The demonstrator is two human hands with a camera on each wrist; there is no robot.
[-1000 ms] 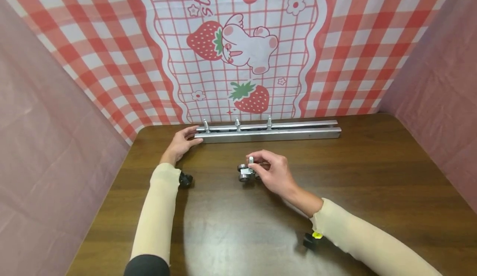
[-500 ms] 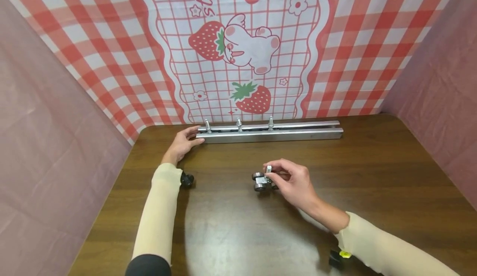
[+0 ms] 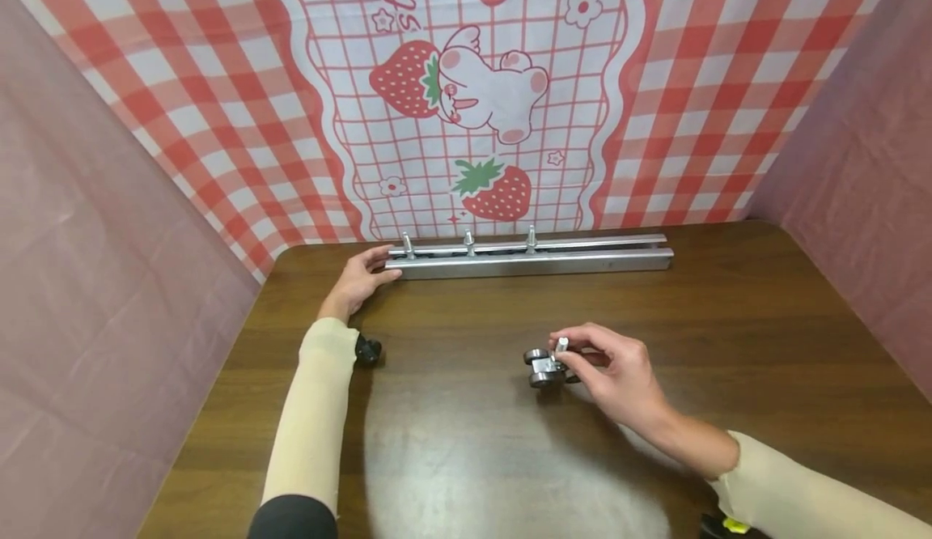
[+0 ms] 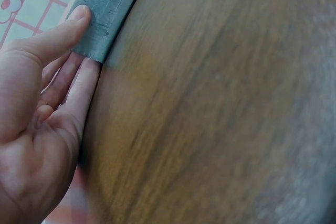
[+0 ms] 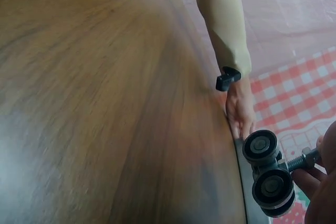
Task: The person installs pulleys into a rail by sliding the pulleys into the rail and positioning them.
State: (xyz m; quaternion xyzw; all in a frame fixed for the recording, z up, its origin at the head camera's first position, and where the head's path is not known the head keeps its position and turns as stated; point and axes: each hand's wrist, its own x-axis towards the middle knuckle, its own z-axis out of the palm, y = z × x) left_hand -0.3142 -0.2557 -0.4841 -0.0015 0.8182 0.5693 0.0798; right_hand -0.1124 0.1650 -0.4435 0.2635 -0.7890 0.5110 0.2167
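A metal channel rail [image 3: 568, 265] lies along the back of the table, its slot facing up. Several threaded bolts [image 3: 469, 241] stand up out of the slot in its left half. My left hand [image 3: 355, 282] holds the rail's left end; in the left wrist view the thumb [image 4: 79, 22] presses the side wall and the fingers reach round the end. My right hand [image 3: 622, 373] pinches the upright bolt of a roller trolley [image 3: 546, 367] between thumb and fingers, in front of the rail. Black-rimmed wheels [image 5: 270, 184] on the trolley show in the right wrist view.
The brown wooden table [image 3: 466, 442] has a checked strawberry-print cloth [image 3: 677, 118] hanging right behind the rail. Pink cloths [image 3: 95, 280] hang at both sides. A small black camera [image 3: 368, 351] sits at my left wrist.
My right hand has carried the roller trolley to the right and nearer to me, away from the rail. My left hand stays on the rail's end.
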